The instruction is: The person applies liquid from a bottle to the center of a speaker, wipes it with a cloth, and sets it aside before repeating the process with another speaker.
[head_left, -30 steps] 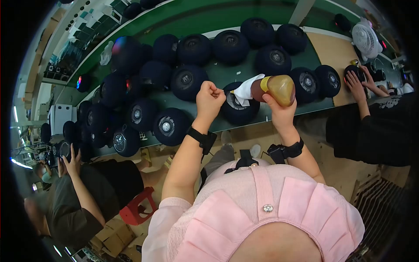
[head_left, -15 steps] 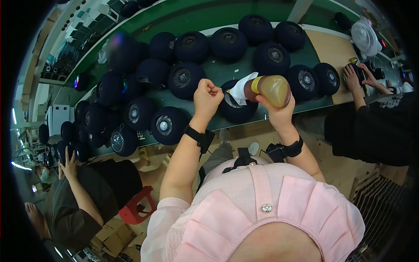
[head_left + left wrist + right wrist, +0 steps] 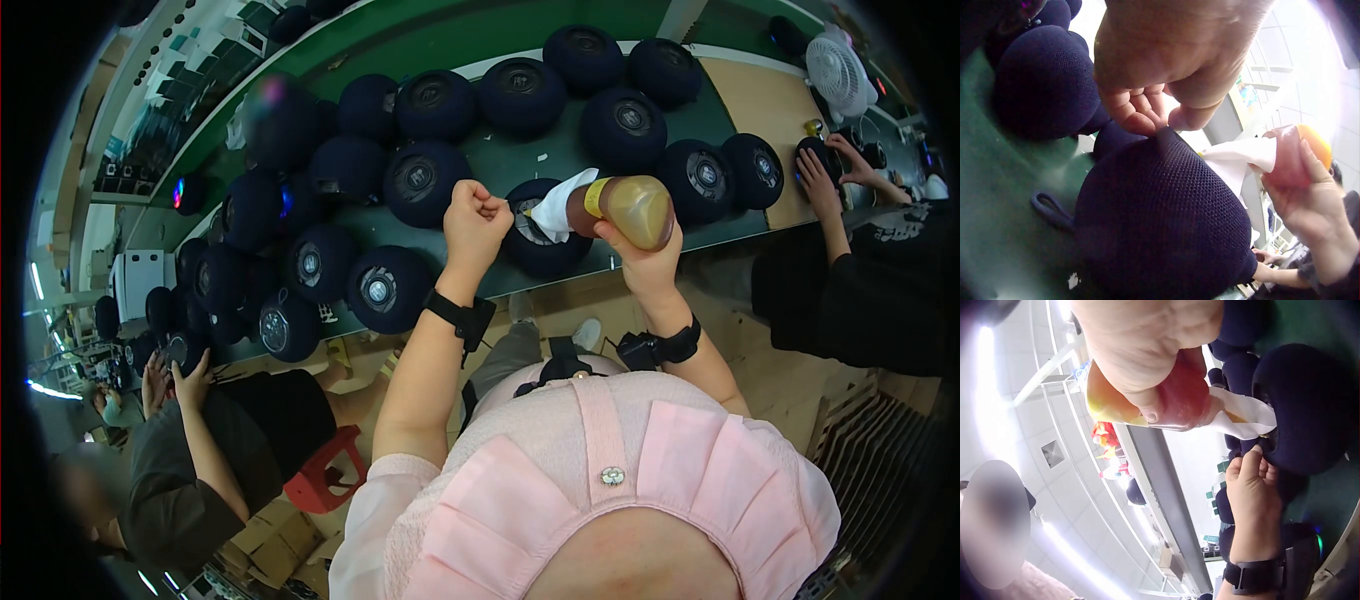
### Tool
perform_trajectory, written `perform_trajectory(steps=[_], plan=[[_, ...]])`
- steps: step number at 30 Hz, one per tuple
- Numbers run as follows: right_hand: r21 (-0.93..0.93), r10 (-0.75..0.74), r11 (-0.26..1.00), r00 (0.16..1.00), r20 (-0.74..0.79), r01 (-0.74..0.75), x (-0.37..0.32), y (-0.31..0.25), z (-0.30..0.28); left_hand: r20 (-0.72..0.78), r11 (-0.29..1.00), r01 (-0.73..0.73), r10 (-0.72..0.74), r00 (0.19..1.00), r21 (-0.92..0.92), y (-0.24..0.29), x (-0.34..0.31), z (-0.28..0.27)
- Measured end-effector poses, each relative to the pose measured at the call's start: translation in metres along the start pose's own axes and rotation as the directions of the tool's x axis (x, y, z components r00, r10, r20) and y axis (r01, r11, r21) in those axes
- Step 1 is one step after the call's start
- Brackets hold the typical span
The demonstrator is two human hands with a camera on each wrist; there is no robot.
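A round speaker (image 3: pixel 550 257) in dark navy mesh stands on the bench before me, its ringed face turned up toward me. My left hand (image 3: pixel 475 222) pinches the mesh at the edge of that face; in the left wrist view the fabric (image 3: pixel 1169 144) rises to a peak under the fingertips. My right hand (image 3: pixel 652 268) grips a squeeze bottle (image 3: pixel 642 208) of amber-brown liquid, tilted with its nozzle toward the speaker. White tissue (image 3: pixel 563 206) wraps the nozzle, and the tip lies right at the ring beside my left fingers. A cord loop (image 3: pixel 1052 209) sticks out from the speaker's side.
Several more mesh-covered speakers (image 3: pixel 427 183) crowd the green bench (image 3: pixel 515 160) behind and to the left. A cardboard sheet (image 3: pixel 750 105) and white fan (image 3: pixel 838 80) are at right. Other people work at both sides, one beside a red stool (image 3: pixel 328 475).
My two hands keep nearly the same pose; the bottle and tissue shift only slightly. At left, the other person's hands have moved and a speaker's face now shows between them.
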State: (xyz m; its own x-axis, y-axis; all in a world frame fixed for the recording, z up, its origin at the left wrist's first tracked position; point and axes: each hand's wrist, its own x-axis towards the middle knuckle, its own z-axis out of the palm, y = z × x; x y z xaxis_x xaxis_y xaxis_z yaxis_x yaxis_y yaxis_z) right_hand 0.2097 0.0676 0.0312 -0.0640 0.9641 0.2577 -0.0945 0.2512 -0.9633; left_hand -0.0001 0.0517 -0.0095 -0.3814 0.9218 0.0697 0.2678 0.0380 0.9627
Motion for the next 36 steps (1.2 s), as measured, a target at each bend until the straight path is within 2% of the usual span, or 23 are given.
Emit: perform_trajectory(steps=[10, 21, 24, 26, 27, 29, 30, 32, 33, 36], plan=[[0.073, 0.019, 0.997, 0.998, -0.054, -0.015, 0.005, 0.008, -0.002, 0.029, 0.998, 0.024, -0.022, 0.999, -0.06, 0.001, -0.001, 0.0], [0.112, 0.068, 0.992, 0.995, -0.069, -0.06, 0.006, 0.018, -0.004, 0.006, 1.0, -0.002, 0.003, 1.0, -0.007, -0.003, -0.001, 0.001], [0.163, 0.107, 0.982, 0.992, -0.069, -0.095, 0.004, 0.017, -0.004, 0.002, 1.0, -0.005, 0.005, 1.0, 0.025, -0.001, -0.001, 0.002], [0.326, 0.151, 0.939, 0.981, -0.119, -0.105, 0.003, 0.014, 0.0, 0.0, 0.999, -0.01, 0.01, 1.0, 0.046, 0.002, -0.003, 0.002], [0.328, 0.146, 0.939, 0.982, -0.12, -0.099, 0.004, 0.015, 0.0, 0.004, 0.998, -0.018, 0.018, 1.0, 0.068, 0.003, -0.002, 0.002], [0.464, 0.3, 0.866, 0.937, -0.181, -0.188, 0.006, 0.021, -0.001, 0.005, 0.995, -0.035, 0.034, 0.999, 0.092, 0.003, -0.001, 0.002], [0.469, 0.294, 0.865, 0.938, -0.181, -0.18, 0.007, 0.019, -0.002, 0.003, 0.998, -0.032, 0.032, 0.999, 0.061, 0.0, -0.001, 0.002], [0.571, 0.459, 0.759, 0.879, -0.131, -0.311, 0.009, 0.013, -0.008, -0.02, 0.997, -0.082, 0.082, 0.996, 0.008, -0.014, 0.0, 0.004], [0.594, 0.459, 0.737, 0.884, -0.089, -0.323, 0.009, 0.023, -0.014, -0.064, 0.979, -0.132, 0.144, 0.988, 0.154, 0.001, -0.001, 0.003], [0.766, 0.614, 0.479, 0.787, 0.056, -0.428, 0.009, 0.033, -0.02, -0.091, 0.988, -0.114, 0.124, 0.988, 0.099, -0.004, 0.0, 0.007]])
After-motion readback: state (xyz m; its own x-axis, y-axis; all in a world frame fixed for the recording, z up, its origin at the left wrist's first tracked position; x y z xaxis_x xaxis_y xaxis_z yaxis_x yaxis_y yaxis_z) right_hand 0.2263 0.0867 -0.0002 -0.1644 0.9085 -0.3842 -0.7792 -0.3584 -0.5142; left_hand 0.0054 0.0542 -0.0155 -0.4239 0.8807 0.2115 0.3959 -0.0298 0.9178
